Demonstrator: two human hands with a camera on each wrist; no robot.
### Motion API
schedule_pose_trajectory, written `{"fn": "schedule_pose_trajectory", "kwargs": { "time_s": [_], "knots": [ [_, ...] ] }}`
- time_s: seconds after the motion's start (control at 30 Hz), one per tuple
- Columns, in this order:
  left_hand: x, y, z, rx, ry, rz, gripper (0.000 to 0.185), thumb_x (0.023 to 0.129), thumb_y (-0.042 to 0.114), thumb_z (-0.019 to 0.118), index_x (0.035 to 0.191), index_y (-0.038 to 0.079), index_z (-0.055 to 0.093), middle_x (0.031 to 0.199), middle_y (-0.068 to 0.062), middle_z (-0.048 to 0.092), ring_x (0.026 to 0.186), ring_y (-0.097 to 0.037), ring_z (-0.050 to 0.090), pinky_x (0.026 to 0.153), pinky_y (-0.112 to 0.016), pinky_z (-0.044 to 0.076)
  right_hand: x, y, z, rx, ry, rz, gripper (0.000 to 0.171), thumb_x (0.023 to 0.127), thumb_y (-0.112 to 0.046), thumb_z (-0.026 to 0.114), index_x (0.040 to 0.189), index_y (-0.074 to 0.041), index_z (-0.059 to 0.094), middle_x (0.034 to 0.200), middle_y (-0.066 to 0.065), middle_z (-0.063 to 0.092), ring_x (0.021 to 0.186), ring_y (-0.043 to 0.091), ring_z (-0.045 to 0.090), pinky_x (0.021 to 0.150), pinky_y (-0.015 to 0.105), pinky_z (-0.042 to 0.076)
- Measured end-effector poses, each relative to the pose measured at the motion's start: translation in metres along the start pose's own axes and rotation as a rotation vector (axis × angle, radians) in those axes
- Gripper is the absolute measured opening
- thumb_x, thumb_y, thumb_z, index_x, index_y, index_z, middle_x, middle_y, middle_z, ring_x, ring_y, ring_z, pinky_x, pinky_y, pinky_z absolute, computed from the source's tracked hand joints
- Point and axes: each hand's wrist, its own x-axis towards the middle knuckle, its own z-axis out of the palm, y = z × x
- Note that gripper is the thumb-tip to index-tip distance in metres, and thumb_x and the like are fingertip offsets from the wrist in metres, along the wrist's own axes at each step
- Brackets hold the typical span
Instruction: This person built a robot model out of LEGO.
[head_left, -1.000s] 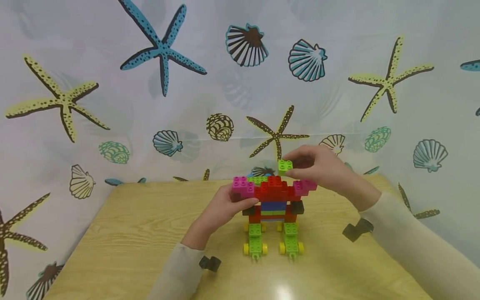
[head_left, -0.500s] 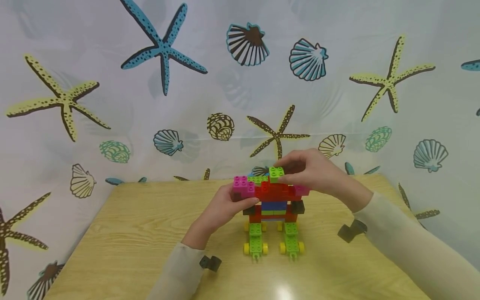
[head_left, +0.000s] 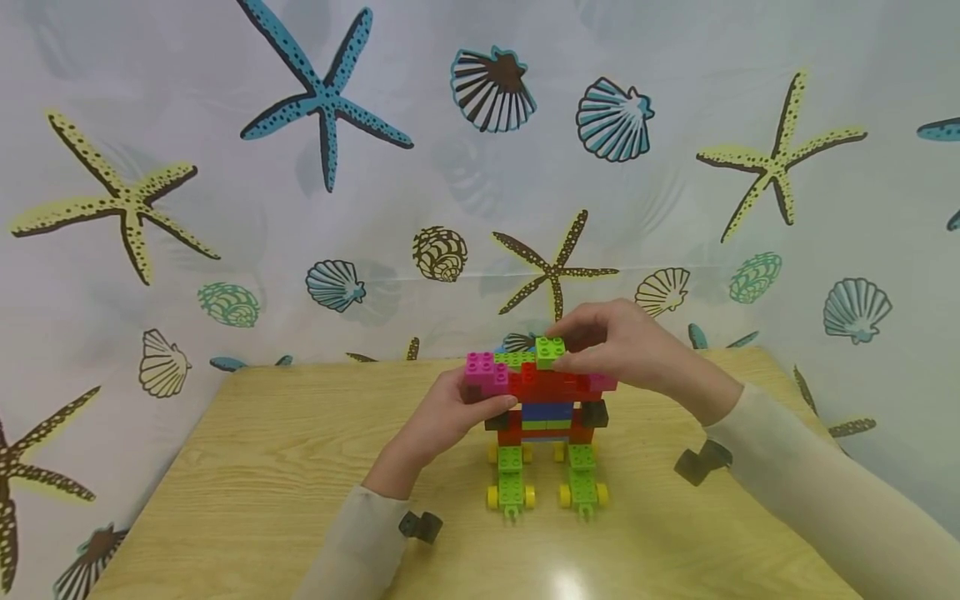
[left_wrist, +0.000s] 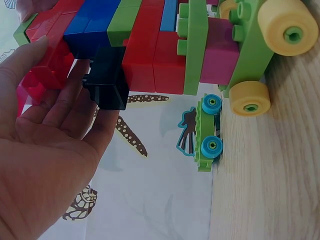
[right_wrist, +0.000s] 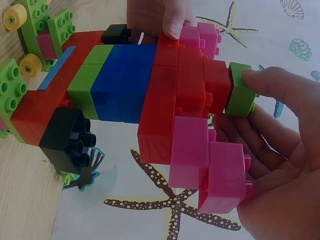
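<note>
A figure of toy building bricks (head_left: 546,412) stands on two green wheeled bases (head_left: 510,487) with yellow wheels. Its body stacks red, blue and green bricks, with pink bricks (head_left: 486,373) at both shoulders and black bricks (right_wrist: 65,140) at the sides. My left hand (head_left: 444,415) grips the figure's left shoulder, thumb in front on a red brick (left_wrist: 52,62) and fingers behind. Between thumb and fingers, my right hand (head_left: 637,346) pinches a green brick (right_wrist: 240,90), seated against the red brick (right_wrist: 215,85) at the top middle. Its lower fingers partly hide the right shoulder in the head view.
Behind the figure, a green wheeled base (left_wrist: 204,137) with blue wheels sits on the wooden table (head_left: 300,467). A flat green studded piece (head_left: 516,360) shows over the shoulders. Cloth (head_left: 420,183) printed with starfish and shells hangs at the back.
My right hand has carried the green brick left and down, from above the right shoulder onto the red top brick. The left hand and the figure have stayed in place.
</note>
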Motion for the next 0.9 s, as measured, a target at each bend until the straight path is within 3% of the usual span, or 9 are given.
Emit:
{"fn": "schedule_pose_trajectory", "kwargs": {
  "time_s": [0.9],
  "knots": [
    [0.0033,0.0008,0.0010,-0.005,0.003,-0.015,0.052,0.103,0.037,0.083,0.150,0.020,0.068,0.146,-0.005,0.076,0.131,-0.027,0.074,0.116,-0.047,0.061,-0.0011,0.0007,0.0024,-0.107,0.021,-0.020,0.041,0.098,-0.026,0.087,0.136,-0.015,0.079,0.127,0.004,0.082,0.121,0.029,0.077,0.110,0.054,0.064]
  ]
}}
